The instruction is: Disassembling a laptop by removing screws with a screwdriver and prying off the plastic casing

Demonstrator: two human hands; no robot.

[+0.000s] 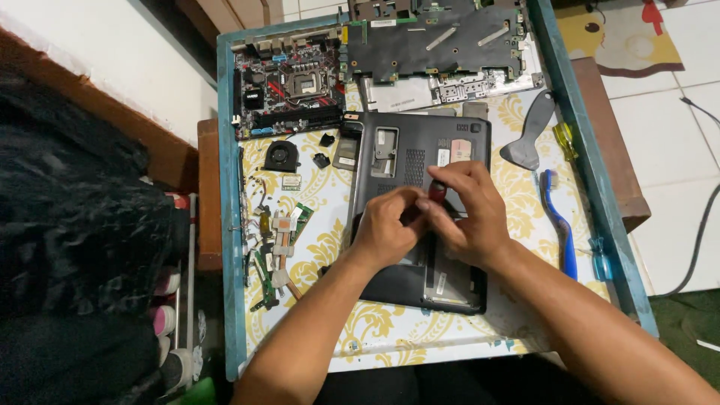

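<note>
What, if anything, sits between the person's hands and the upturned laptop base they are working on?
Nothing visible does. The left hand and right hand meet directly over the laptop base, the right one gripping a red-handled tool. The small fan, loose circuit parts and blue toothbrush lie off to the sides on the table.

Two bare forearms are seen entering from the bottom edge, uncovered up to the frame edge; no sleeve, watch, ring or glove is shown on them. The left hand and the right hand are both ungloved, with short, plain fingernails. Dark clothing is glimpsed at the bottom edge between the arms.
</note>
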